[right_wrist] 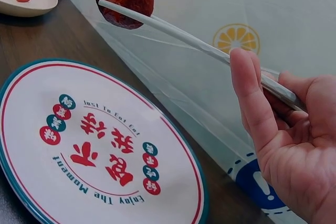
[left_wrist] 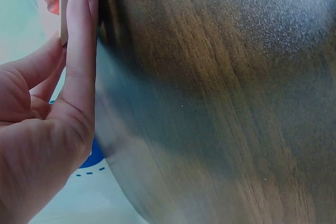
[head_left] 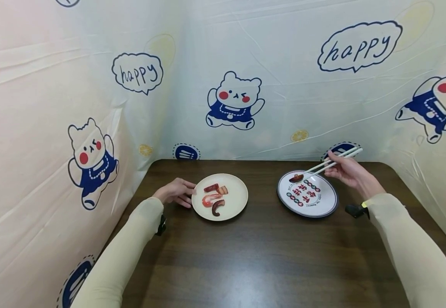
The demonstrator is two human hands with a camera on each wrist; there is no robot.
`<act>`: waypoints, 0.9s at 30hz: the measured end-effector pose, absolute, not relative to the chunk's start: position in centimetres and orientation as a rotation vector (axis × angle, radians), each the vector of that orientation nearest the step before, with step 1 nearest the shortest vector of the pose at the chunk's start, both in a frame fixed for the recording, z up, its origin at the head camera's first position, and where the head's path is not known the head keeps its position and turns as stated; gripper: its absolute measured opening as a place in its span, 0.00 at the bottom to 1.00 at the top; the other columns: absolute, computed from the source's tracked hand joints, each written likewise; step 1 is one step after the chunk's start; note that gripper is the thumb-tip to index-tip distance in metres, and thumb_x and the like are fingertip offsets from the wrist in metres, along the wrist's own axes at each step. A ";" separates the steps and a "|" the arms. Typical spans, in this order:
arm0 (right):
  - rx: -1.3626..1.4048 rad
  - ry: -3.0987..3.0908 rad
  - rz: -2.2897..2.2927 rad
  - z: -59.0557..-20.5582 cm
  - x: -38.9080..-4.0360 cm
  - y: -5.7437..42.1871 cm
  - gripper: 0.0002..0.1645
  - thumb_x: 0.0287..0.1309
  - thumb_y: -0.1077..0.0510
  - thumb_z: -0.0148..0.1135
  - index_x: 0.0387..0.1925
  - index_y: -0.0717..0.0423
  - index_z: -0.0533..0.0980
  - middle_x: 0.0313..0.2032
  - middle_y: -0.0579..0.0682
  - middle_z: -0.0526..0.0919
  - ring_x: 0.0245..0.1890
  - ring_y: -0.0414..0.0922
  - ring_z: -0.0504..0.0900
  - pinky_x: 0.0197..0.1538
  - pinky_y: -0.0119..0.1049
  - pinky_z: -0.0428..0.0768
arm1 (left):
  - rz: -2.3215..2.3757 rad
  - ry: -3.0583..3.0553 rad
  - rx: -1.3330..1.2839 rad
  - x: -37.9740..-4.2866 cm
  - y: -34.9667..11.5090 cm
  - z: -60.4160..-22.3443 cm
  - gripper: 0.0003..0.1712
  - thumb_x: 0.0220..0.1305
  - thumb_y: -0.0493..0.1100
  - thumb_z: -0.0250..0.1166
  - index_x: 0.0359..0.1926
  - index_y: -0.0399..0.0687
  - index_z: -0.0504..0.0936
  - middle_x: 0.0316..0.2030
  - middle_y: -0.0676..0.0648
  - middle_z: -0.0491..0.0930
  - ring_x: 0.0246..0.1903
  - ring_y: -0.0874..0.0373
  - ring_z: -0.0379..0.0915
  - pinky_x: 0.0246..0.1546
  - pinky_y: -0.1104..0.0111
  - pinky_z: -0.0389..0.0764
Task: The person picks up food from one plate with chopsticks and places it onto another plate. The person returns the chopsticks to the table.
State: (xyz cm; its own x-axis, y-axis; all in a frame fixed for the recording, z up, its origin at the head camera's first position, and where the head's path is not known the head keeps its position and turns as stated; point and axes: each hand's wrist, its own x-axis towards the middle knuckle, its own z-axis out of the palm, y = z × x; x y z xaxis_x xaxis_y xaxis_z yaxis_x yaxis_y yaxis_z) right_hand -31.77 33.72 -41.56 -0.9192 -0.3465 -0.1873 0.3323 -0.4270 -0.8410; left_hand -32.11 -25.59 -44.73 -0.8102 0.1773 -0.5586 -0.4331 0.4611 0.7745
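In the head view my right hand point(head_left: 347, 171) grips a pair of white chopsticks point(head_left: 328, 164) over the patterned plate point(head_left: 324, 201). Between their tips hangs a glossy, dark reddish-brown round piece of food point(right_wrist: 124, 1) with a star mark, resembling a mushroom cap; it is raised above the plate in the right wrist view. On the left, my left hand point(head_left: 175, 192) pinches the rim of a cream plate point(head_left: 235, 194), thumb at the edge and straight fingers along the underside. That plate bears an orange shrimp point(head_left: 211, 199), a curved dark piece point(head_left: 217, 207) and reddish meat-like pieces point(head_left: 211, 187).
Both plates are on a dark wooden table point(head_left: 246, 256), with a gap between them. A pale curtain point(head_left: 284, 98) printed with bears surrounds the table's back and sides. Wrist cameras point(head_left: 355, 210) are strapped to both arms.
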 end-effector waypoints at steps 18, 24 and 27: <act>0.073 1.414 -2.316 -41.6 -32.2 32.2 0.25 0.85 0.51 0.46 0.38 0.64 0.79 0.29 0.58 0.87 0.27 0.49 0.90 0.38 0.34 0.91 | 1.366 2.131 -0.215 -32.1 -25.5 -44.8 0.28 0.79 0.36 0.62 0.74 0.36 0.71 0.45 0.37 0.85 0.31 0.51 0.87 0.39 0.56 0.92; 0.070 1.416 -2.311 -41.6 -32.4 31.3 0.25 0.85 0.51 0.46 0.38 0.65 0.79 0.28 0.59 0.86 0.26 0.49 0.90 0.37 0.34 0.91 | 1.370 2.125 -0.209 -32.3 -25.6 -45.0 0.28 0.78 0.36 0.61 0.75 0.35 0.70 0.46 0.36 0.85 0.30 0.51 0.87 0.39 0.56 0.92; 0.072 1.427 -2.299 -41.7 -32.4 30.9 0.25 0.85 0.50 0.45 0.38 0.65 0.79 0.28 0.59 0.86 0.26 0.48 0.90 0.37 0.34 0.91 | 1.373 2.125 -0.211 -32.4 -25.7 -45.1 0.28 0.78 0.36 0.62 0.75 0.36 0.71 0.46 0.37 0.85 0.30 0.51 0.87 0.39 0.56 0.92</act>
State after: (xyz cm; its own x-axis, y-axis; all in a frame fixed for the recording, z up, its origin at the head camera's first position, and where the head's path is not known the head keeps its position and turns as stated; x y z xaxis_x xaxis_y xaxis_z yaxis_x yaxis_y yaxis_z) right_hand -32.37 30.88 -41.67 -0.9058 -0.3308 -0.2647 0.3840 -0.3770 -0.8429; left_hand -32.39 -25.72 -45.10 -0.8113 0.1793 -0.5565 -0.4335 0.4541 0.7784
